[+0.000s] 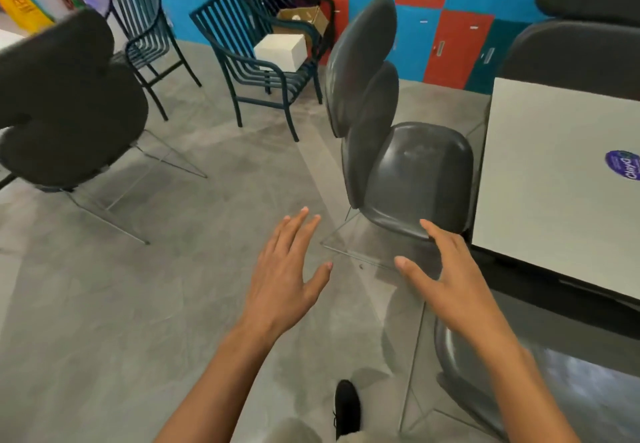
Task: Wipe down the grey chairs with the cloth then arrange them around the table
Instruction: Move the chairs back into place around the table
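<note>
A grey chair (pixel 408 172) with a two-lobed back stands beside the white table (pixel 554 172), its seat turned toward the table. My right hand (pixel 446 276) is open, fingers straight, its fingertips at the seat's front edge; contact is unclear. My left hand (pixel 287 269) is open with spread fingers over the floor, left of the chair and apart from it. Another grey chair (pixel 69 113) stands at the left, more grey chairs (pixel 581 37) behind the table, and one (pixel 460 373) below my right forearm. No cloth shows.
Two dark blue metal chairs (pixel 249 58) stand by the blue and red lockers (pixel 450 2); one carries a white box (pixel 282 51) and a cardboard box. A yellow sign (pixel 20 2) is at the far left. My black shoe (pixel 346 408) is on the grey floor.
</note>
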